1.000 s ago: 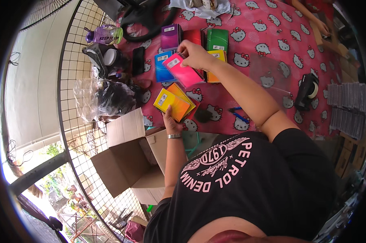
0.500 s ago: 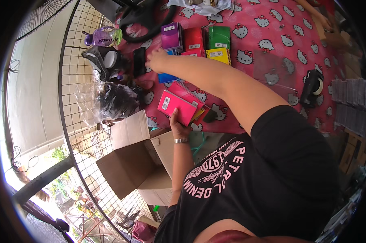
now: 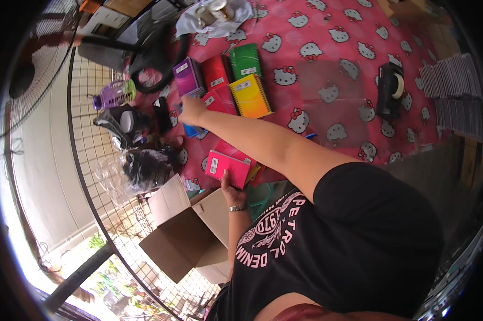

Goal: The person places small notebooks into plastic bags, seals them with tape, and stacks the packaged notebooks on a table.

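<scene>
My left hand, with a metal watch at the wrist, holds a small stack of spiral notebooks, its thumb over the pink notebook on top. More pink and a yellow edge show beneath it. My right arm stretches across the table to the left. There my right hand is closed at the edge of a blue notebook, which it partly covers; its fingertips are blurred. Around it lie a purple notebook, a red notebook, a green notebook, a yellow notebook and a pink one.
An open cardboard box stands below the table's left front edge. Along the left lie a black phone, plastic-wrapped dark items and a purple-green bottle. A tape dispenser and stacked packs are at right.
The view has shifted and turned, so the table contents appear further left. My right hand stays over the blue notebook, and my left hand still holds its stack. Another person's arm has left the upper right.
</scene>
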Demonstrator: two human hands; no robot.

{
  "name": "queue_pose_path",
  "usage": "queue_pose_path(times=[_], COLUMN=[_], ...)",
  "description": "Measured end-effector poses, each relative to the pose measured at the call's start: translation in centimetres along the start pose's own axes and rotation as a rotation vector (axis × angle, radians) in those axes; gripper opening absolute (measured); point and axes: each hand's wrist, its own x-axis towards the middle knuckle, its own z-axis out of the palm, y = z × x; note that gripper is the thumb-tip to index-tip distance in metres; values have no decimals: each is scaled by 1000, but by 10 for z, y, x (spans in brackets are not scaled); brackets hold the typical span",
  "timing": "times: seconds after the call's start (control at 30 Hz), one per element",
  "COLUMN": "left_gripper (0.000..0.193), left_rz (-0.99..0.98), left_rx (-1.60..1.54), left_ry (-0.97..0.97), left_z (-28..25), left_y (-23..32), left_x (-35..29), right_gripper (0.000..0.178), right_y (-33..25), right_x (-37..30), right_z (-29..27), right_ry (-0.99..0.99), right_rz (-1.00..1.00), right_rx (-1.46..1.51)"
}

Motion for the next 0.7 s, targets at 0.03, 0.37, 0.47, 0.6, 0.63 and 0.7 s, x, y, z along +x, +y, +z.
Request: queue_pose_path(times=[0.03,0.37,0.47,0.6,0.63,0.7], left_gripper=[62,61,55,45,40,63], left_rz=[31,-227,-418,-34,95,494], left_rx=[-33,192,149,669,840,1049], left_ry=[-7,-215,-392,-731,-862,-1059], left_z=[6,123,177,237,256,252], left_y=[0,-39,-81,-119,-117,-143], left_x=[-3,-23,-15,6,6,32], right_gripper=[50,120,125,122,121,113], right_y=[-6,106,161,201,214,244], right_x=[-11,-204,-224,-241,-244,-246], right_z=[-14,-192,-258,-323,-328,-326], right_ry=[-154,-60,-198,112,142,210], right_rz=[-71,85,261,-129,-214,-355], right_rx=[7,-183,278,129,102,183])
